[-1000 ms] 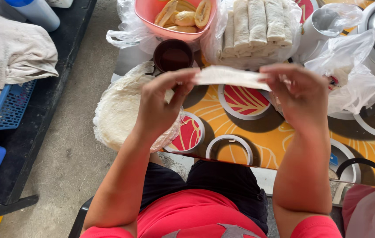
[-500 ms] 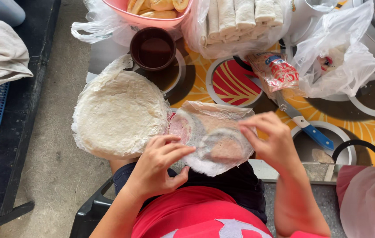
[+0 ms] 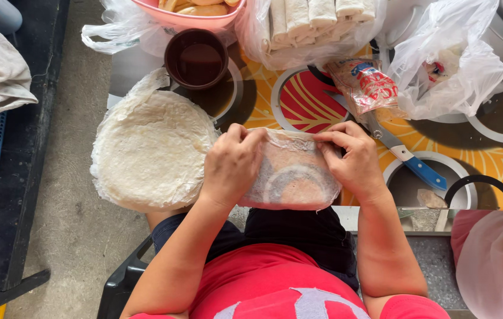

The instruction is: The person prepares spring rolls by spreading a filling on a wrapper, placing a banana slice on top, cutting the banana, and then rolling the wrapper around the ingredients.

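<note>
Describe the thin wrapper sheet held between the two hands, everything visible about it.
The wrapper sheet is a single thin, pale, translucent round, thin enough that the table's ringed pattern shows through it. It looks soft and slightly crinkled, with an uneven edge. It is spread out roughly flat over the near edge of the patterned table. The left hand pinches its upper left edge and the right hand its upper right edge. The stack of similar sheets lies just to its left.
</note>
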